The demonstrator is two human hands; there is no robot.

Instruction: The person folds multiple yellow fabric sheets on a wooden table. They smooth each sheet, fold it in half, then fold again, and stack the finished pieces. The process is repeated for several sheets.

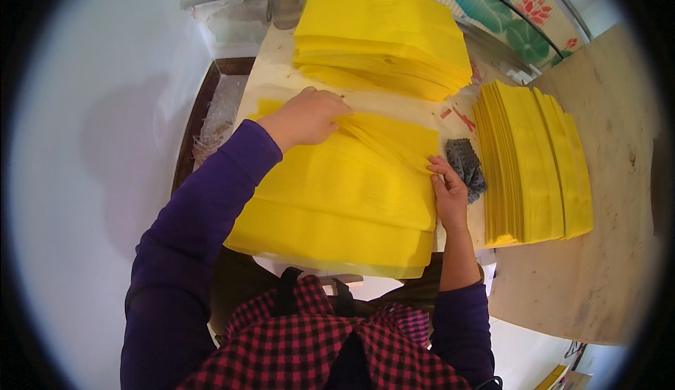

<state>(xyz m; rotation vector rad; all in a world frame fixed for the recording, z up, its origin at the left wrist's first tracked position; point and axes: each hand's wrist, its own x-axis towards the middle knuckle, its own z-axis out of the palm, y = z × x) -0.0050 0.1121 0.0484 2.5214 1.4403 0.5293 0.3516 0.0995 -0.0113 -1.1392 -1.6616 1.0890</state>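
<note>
The stack of thin yellow paper sheets (337,200) lies near the person on the pale wooden table (605,179). The left hand (307,117) presses flat on its far edge, fingers loosely curled; the right hand (450,193) pinches the fanned right-hand corners. The sheets look light, floppy and slippery, best lifted by an edge.

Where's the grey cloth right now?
In the head view, the grey cloth lies on the table right of centre, beside the right hand, between the fanned yellow sheets and the right-hand yellow stack.
</note>
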